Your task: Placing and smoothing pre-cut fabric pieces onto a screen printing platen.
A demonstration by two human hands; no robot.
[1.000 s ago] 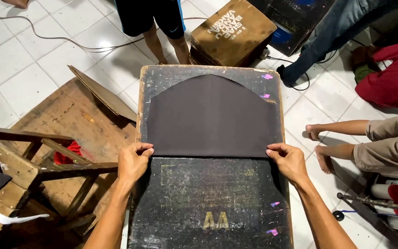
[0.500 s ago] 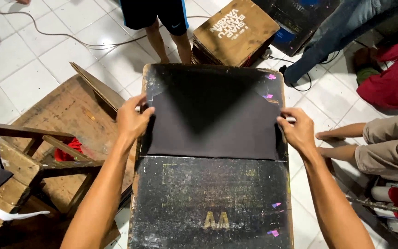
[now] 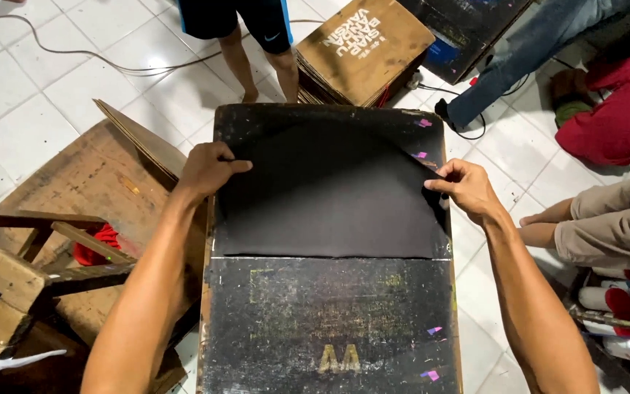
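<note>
A dark grey sheet (image 3: 329, 197) lies on the far half of a black, paint-stained work board (image 3: 329, 328). My left hand (image 3: 209, 169) rests on the sheet's far left corner, fingers pinching its edge. On the right, my right hand (image 3: 464, 188) pinches the sheet's edge, which lifts slightly off the board there. The sheet's near edge lies straight across the board's middle.
A brown wooden board (image 3: 60, 197) and a wooden frame (image 3: 45, 248) lie on the white tiled floor at left. A stack of brown cardboard (image 3: 362, 47) sits beyond the work board. One person's bare legs (image 3: 257, 58) stand behind; other people sit at right.
Both my hands slid from the sheet's near corners up to its far end, and the sheet went from bowed and curved to spread flat over the board's far half.
</note>
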